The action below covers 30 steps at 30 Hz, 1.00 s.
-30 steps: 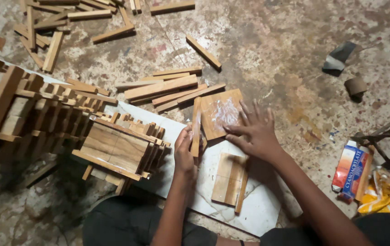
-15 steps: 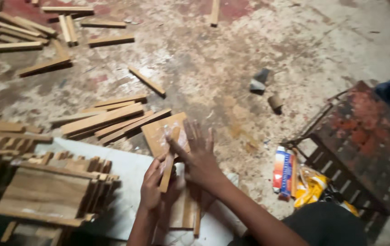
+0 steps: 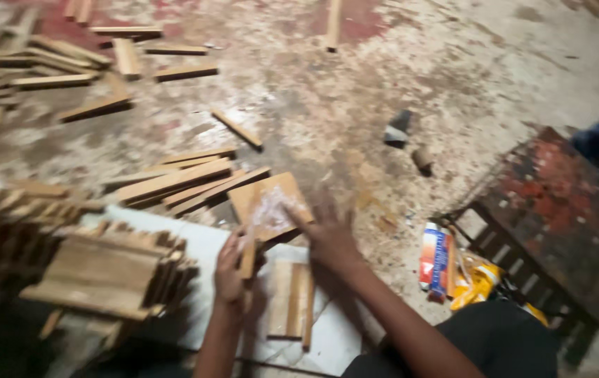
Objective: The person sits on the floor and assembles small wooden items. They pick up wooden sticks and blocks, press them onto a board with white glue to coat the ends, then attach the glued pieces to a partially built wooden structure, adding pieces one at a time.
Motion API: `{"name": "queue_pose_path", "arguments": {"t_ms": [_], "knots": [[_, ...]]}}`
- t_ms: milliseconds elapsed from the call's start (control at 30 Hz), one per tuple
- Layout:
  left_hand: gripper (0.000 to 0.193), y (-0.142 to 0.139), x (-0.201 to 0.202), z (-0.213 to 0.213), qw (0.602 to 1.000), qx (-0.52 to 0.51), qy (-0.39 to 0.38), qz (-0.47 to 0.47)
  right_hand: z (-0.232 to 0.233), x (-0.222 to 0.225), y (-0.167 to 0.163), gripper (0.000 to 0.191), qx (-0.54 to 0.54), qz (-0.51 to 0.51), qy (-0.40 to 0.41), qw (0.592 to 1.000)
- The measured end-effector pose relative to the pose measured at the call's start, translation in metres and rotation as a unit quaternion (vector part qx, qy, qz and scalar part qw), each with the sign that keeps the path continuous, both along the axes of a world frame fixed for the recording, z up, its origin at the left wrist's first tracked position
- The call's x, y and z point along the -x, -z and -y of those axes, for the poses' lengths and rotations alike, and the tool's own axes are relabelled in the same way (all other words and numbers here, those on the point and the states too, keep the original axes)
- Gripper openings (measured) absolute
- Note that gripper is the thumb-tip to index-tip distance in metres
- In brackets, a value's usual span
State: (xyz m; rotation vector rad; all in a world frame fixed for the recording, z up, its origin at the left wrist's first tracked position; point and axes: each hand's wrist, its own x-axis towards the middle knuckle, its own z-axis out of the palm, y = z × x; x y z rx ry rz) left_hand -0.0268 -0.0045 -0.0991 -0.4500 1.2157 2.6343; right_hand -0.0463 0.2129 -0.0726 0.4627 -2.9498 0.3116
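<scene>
The left hand (image 3: 231, 269) was closed around a narrow wooden strip (image 3: 248, 255) held upright. The right hand (image 3: 329, 236), fingers spread flat, pressed against a square wooden panel (image 3: 269, 204) smeared with white glue.

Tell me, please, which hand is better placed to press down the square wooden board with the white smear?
Right. The right hand already lies against the square board, while the left hand is gripping a thin wooden strip upright.

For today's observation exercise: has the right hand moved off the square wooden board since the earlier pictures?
No. The right hand still lies spread at the square wooden board, which rests on the white sheet as before. Its shift in the picture comes from the camera turning.
</scene>
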Motion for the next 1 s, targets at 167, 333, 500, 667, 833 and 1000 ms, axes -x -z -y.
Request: {"name": "queue_pose_path", "arguments": {"t_ms": [167,333,500,667,833,1000], "knots": [[0.034,-0.026,-0.025,-0.014,0.992,-0.073,0.096,-0.039,-0.022,-0.02,-0.022,0.074,0.37,0.087,0.03,0.924],[0.03,-0.067,-0.075,-0.033,0.968,-0.145,0.203,0.017,-0.033,-0.077,-0.048,0.097,0.729,0.259,0.044,0.633],[0.023,-0.098,-0.127,-0.055,0.939,-0.202,0.278,-0.022,-0.035,-0.141,-0.072,0.096,0.817,0.243,0.009,0.523],[0.023,-0.143,-0.134,-0.093,0.94,-0.065,0.325,-0.085,-0.032,-0.184,-0.108,0.093,0.843,0.239,-0.019,0.482],[0.024,-0.199,-0.154,-0.111,0.922,0.104,0.329,-0.174,-0.031,-0.206,-0.147,0.09,0.851,0.238,-0.033,0.467],[0.024,-0.252,-0.177,-0.114,0.902,0.201,0.309,-0.226,-0.02,-0.218,-0.163,0.087,0.844,0.259,-0.07,0.464]]}}
